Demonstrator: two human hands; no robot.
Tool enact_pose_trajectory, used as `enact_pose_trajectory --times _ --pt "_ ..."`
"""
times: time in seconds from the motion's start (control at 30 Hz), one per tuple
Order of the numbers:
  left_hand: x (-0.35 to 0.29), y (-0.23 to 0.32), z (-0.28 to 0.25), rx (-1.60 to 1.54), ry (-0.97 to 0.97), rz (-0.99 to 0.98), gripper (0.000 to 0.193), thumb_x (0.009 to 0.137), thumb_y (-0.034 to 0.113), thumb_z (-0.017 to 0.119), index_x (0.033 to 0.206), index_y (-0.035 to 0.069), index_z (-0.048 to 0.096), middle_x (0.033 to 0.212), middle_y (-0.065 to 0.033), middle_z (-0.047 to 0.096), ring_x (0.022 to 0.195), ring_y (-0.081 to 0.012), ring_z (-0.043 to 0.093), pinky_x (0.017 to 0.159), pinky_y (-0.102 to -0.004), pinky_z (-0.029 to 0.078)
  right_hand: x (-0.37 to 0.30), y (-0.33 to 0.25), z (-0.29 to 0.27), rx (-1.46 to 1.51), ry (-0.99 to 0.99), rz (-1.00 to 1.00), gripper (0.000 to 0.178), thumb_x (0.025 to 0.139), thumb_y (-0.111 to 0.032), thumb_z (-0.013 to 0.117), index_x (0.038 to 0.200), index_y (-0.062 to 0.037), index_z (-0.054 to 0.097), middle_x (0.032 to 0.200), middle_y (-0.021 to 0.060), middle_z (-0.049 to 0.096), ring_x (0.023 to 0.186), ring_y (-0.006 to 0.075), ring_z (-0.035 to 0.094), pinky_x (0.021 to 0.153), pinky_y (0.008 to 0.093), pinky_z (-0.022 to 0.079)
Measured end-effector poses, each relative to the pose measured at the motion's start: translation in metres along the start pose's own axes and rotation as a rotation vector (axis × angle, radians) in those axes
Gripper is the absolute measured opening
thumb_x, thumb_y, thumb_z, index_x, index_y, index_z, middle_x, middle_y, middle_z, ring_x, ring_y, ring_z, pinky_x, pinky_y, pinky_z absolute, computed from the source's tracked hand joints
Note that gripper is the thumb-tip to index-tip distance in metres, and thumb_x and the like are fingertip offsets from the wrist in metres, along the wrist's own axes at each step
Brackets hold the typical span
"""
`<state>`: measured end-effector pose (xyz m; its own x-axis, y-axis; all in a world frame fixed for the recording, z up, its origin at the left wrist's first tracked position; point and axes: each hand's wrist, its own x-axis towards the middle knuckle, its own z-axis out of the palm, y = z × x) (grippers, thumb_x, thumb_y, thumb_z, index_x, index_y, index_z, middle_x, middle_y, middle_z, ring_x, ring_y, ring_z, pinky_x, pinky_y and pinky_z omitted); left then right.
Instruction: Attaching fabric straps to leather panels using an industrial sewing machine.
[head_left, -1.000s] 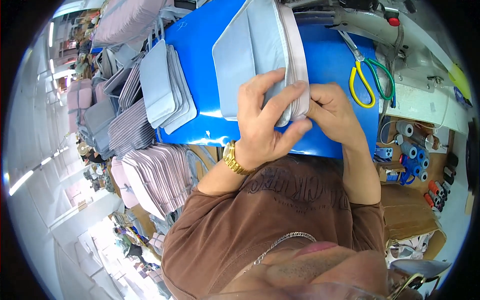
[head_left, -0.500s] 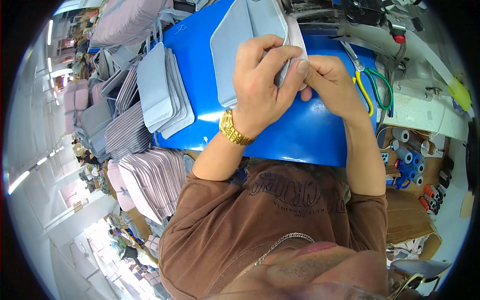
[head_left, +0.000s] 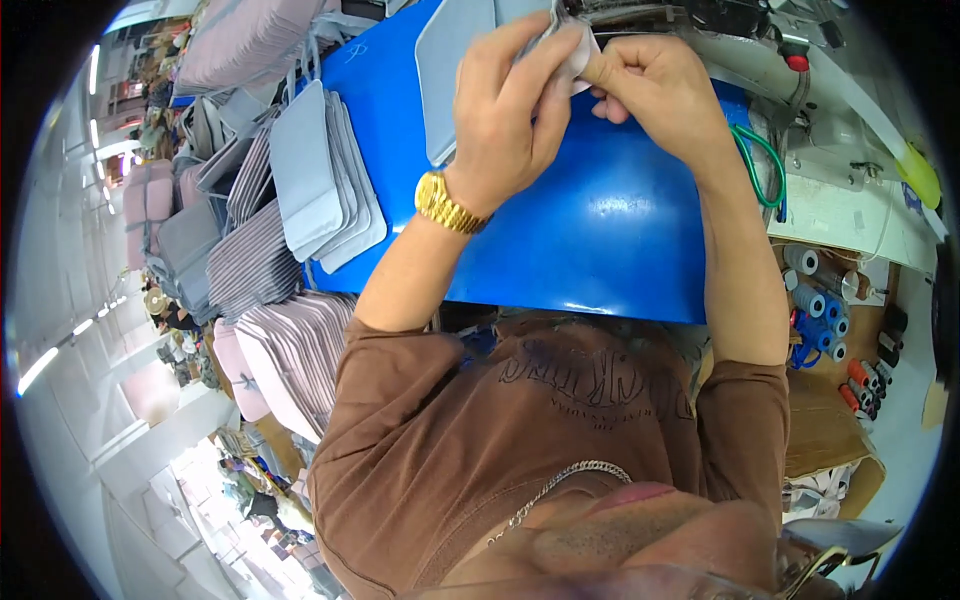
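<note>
A light grey fabric panel [head_left: 437,95] lies at the far edge of the blue tabletop [head_left: 600,235]. My left hand [head_left: 510,115], with a gold watch at the wrist, is closed on the panel's right edge. Pale cloth [head_left: 584,58] shows bunched at that edge, between the two hands. My right hand [head_left: 665,95] is closed too, its thumb and forefinger pinching this pale edge of the panel. The fingertips partly hide the gripped edge. Green-handled scissors [head_left: 768,170] lie right of my right forearm, partly covered by it.
Stacked grey panels [head_left: 320,175] lie on the table's left side. Pink and grey bundles [head_left: 300,345] are piled beyond it. Dark machine parts [head_left: 725,15] stand at the far right edge. Thread spools [head_left: 825,310] and a cardboard box [head_left: 825,430] sit at the right.
Both hands have moved away from me toward the far edge, taking the panel along. My right hand has shifted right. The scissors' yellow handle and blades are now hidden.
</note>
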<state>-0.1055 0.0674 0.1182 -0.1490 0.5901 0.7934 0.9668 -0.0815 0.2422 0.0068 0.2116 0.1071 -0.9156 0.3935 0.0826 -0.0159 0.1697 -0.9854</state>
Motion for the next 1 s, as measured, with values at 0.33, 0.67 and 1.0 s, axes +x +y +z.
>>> enact_pose_trajectory --times 0.33,0.67,1.0 --pt "0.017 -0.050 0.004 0.131 0.177 0.508 0.032 0.078 0.003 0.067 0.110 0.007 0.067 0.113 -0.0140 0.059 0.098 -0.0292 0.059 0.083 -0.0397 0.047 -0.008 -0.025 0.021 0.027 0.045 0.065 0.035 0.092 -0.032 0.069 0.078 -0.0001 0.069 0.061 0.0020 0.062 0.060 0.0076 0.061 0.058 0.0204 0.047" --pt "0.035 0.000 -0.049 0.460 -0.442 0.442 0.034 0.075 0.019 0.067 0.109 0.014 0.068 0.105 0.0021 0.060 0.102 -0.0187 0.056 0.081 -0.0352 0.042 -0.013 0.013 0.045 0.072 0.143 0.001 0.035 0.090 -0.032 0.065 0.076 -0.0021 0.075 0.059 0.0051 0.066 0.056 0.0154 0.063 0.055 0.0289 0.047" --pt "0.011 0.000 -0.022 0.299 -0.247 0.208 0.036 0.070 0.015 0.070 0.106 0.018 0.070 0.098 0.0052 0.063 0.094 -0.0186 0.057 0.077 -0.0346 0.040 -0.008 0.030 0.058 0.042 0.081 -0.039 0.032 0.092 -0.025 0.059 0.078 -0.0004 0.074 0.063 0.0149 0.066 0.057 0.0227 0.063 0.055 0.0346 0.047"
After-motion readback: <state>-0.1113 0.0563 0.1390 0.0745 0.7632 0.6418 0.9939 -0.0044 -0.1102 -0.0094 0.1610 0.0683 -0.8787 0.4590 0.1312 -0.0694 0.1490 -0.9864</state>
